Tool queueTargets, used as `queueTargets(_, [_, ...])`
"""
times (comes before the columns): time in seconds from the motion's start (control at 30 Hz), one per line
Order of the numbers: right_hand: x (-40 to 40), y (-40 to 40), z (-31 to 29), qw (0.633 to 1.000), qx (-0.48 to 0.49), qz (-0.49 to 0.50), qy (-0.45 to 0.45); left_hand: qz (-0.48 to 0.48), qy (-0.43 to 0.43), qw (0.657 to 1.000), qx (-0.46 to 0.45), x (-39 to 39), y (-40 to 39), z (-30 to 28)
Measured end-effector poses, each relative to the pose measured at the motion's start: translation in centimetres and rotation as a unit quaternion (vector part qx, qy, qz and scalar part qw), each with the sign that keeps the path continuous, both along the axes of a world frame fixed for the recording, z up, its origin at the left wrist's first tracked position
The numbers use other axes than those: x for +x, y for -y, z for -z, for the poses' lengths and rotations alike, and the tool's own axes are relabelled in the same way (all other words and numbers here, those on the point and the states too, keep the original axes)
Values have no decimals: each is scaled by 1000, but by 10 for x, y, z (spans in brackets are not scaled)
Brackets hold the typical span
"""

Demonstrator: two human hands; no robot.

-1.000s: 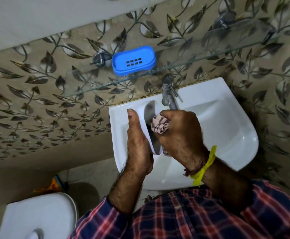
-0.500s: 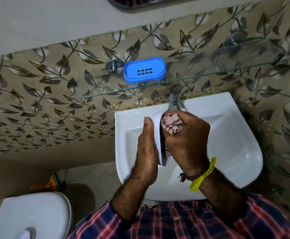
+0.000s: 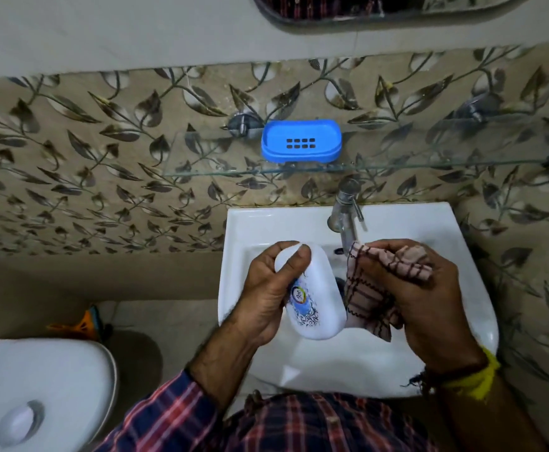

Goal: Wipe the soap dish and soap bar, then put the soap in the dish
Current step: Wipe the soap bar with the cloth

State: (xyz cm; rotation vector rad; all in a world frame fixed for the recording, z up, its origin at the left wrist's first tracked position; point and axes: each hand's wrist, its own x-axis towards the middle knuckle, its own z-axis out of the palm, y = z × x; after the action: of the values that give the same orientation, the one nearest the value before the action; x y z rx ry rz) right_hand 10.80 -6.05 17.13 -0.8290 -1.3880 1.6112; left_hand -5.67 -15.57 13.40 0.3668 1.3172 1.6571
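Observation:
Over the sink, my left hand [image 3: 265, 296] grips a white oval soap dish cover [image 3: 320, 288], with its printed label facing up. Just to its right, my right hand [image 3: 424, 300] holds a bunched pink checked cloth [image 3: 369, 290], which hangs beside the cover. The blue soap dish tray [image 3: 301, 145], with drain slots, sits on the glass shelf [image 3: 201, 168] above. No soap bar shows in view.
A white sink [image 3: 244, 230] with a steel tap [image 3: 345, 213] lies under my hands. A white toilet cistern [image 3: 38, 386] stands at the lower left, with an orange item [image 3: 81, 324] behind it. Leaf-patterned tiles cover the wall, and a mirror edge [image 3: 364, 14] shows at the top.
My hands have parted. The cloth was rubbing inside the cover held on edge; now the cover lies label-up and the cloth is off to its right.

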Motion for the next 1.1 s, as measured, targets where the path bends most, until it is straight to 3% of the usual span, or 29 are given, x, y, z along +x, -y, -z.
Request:
queueTargets(0.07, [-1,10,-3,998,52,-34,-27,25,-14,999,15,-3,2,2])
queueTargets(0.17, [-13,14,-6,982,175,-58,40,43,-19,998,29,2,2,1])
queueTargets(0.4, [-33,13,-9,948,312,-35,54,-116,-12,993,8,18,-7,-17])
queueTargets(1.1, [-27,41,4,933,350,-49,62,-185,-70,980,2,-1,6,-12])
